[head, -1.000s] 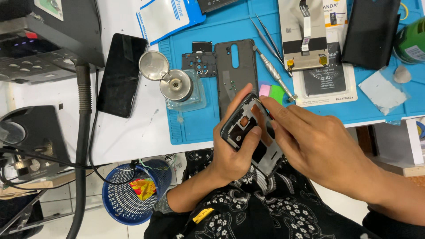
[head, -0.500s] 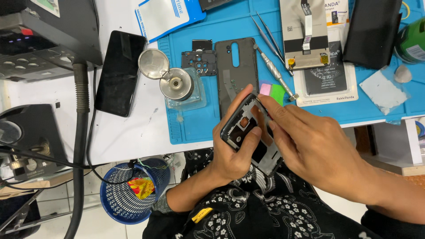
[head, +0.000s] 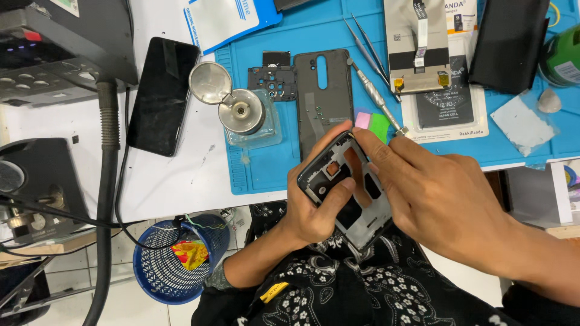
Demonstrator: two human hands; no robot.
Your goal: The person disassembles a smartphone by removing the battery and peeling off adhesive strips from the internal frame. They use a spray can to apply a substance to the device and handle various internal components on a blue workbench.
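Along the bench's far left edge, dark equipment, with a thick grey hose (head: 109, 181) hanging down past the near edge; below on the floor, a blue mesh bin (head: 175, 259) with scraps inside. Further right on the white surface, a black phone (head: 162, 95) lying flat, then a round metal dispenser (head: 232, 105) with its lid flipped open, at the left border of the blue mat (head: 272, 175). Near the back edge, a white and blue printed packet (head: 226, 21), flat and rectangular. On the mat, a small black camera bracket (head: 272, 81) and a dark grey back cover (head: 323, 99). Just off the near edge, above the lap, left hand (head: 314, 208) wrapped around the phone frame (head: 350, 187), thumb across its face and fingers closed behind its long side, gripping firmly. Light, thin and rigid by the look, probably easy to flex or crack across its open cut-outs; best held by the long outer rails, not the inner ribs. Right hand (head: 441, 199) partly open, fingertips pressed onto the frame's upper right edge, nothing else held. Beyond them, pink and green picks (head: 373, 124), a metal screwdriver (head: 374, 96) and tweezers (head: 365, 42). Further right, a display panel (head: 417, 48) on a white card printed in black, a black sleeve (head: 507, 42), a small clear bag (head: 522, 124), and a green container (head: 565, 57) at the far right corner.
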